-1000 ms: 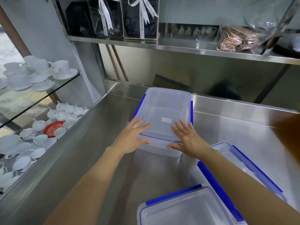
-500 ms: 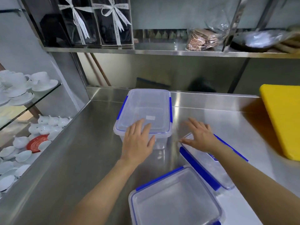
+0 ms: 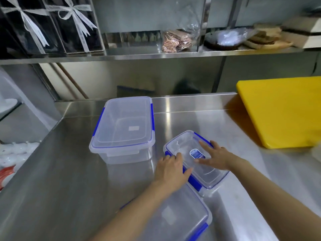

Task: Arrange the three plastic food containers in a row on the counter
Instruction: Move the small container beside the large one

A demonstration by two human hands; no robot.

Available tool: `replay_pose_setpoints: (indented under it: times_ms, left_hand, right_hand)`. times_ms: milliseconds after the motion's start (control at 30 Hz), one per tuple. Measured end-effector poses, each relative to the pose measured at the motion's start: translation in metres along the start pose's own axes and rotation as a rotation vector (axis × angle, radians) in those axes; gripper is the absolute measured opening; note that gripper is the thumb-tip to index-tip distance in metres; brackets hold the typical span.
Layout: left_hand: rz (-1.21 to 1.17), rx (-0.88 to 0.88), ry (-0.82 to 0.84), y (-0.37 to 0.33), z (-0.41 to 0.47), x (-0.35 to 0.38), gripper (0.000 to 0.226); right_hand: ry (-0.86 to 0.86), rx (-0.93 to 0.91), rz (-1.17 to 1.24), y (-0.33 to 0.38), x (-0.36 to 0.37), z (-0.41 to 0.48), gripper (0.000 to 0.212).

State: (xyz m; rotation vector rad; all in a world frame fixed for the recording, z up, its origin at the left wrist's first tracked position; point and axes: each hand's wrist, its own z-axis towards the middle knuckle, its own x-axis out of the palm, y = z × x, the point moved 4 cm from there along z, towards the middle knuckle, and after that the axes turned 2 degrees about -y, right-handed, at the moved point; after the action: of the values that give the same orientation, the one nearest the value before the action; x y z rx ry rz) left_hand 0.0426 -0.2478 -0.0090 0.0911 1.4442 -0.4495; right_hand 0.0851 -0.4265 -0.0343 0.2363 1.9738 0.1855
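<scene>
Three clear plastic containers with blue clips stand on the steel counter [image 3: 60, 180]. The large container [image 3: 123, 129] is at the back left, lid on, untouched. To its right and nearer lies the small container [image 3: 184, 145], set at an angle, with a blue sticker on its lid. My left hand [image 3: 171, 168] grips its left edge, fingers curled over the blue clip. My right hand [image 3: 215, 154] lies flat on its lid with fingers spread. The third container [image 3: 182, 218] sits nearest me, partly hidden under my left forearm and touching the small one's near corner.
A yellow cutting board [image 3: 281, 112] lies at the back right of the counter. A steel shelf [image 3: 156, 54] overhangs the back with black ribboned boxes and wrapped goods. White crockery [image 3: 10, 153] sits below the counter's left edge.
My left hand has left the large container and moved right onto the small one's edge. My right hand has settled onto the small container's lid. The view has swung to the right.
</scene>
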Motion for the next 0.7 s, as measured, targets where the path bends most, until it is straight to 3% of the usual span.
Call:
replay_pose_setpoints:
  times_ms: [67, 233, 333, 400, 533, 700]
  left_hand:
    - [-0.049, -0.030, 0.020, 0.003, 0.001, 0.005, 0.059]
    - [-0.130, -0.085, 0.255, 0.011, 0.004, 0.025, 0.098]
    - [-0.164, -0.089, 0.202, 0.017, 0.008, 0.026, 0.101]
    - [-0.164, -0.059, 0.141, 0.018, 0.009, 0.023, 0.098]
    - [-0.162, 0.105, 0.012, 0.010, 0.011, 0.017, 0.073]
    - [-0.113, 0.238, -0.131, -0.002, 0.015, 0.007, 0.038]
  right_hand:
    - [-0.030, 0.065, -0.026, 0.000, 0.003, 0.003, 0.092]
    - [-0.135, 0.155, 0.044, 0.012, 0.006, 0.010, 0.091]
    - [-0.110, 0.131, 0.171, 0.012, 0.001, 0.009, 0.100]
    - [-0.029, 0.021, 0.178, 0.008, -0.004, 0.005, 0.111]
    - [0.168, -0.197, -0.119, 0.003, -0.002, -0.006, 0.125]
    - [0.085, -0.257, 0.000, -0.005, -0.004, 0.005, 0.115]
